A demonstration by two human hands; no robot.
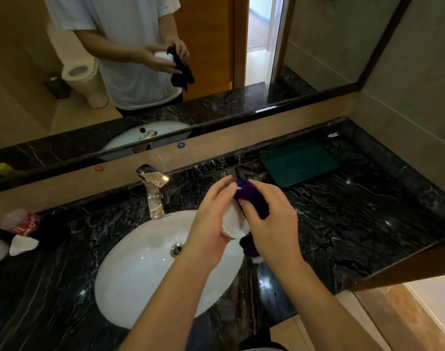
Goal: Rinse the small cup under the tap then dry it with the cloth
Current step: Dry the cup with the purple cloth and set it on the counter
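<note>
White small cup, gripped in left hand; purple cloth pinched against it by right hand, above sink.

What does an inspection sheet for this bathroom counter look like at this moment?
Surface: dark marble counter with a white sink; no water visibly runs from the tap.
Job's things: white cup held over the sink's right edge, purple cloth pressed to it.
Clutter: green tray at back right; a red-labelled bottle and white lid at left.
Hands: left hand grips the cup; right hand holds the cloth.
Cables: nothing seen.
Surroundings: mirror above the counter.
</note>
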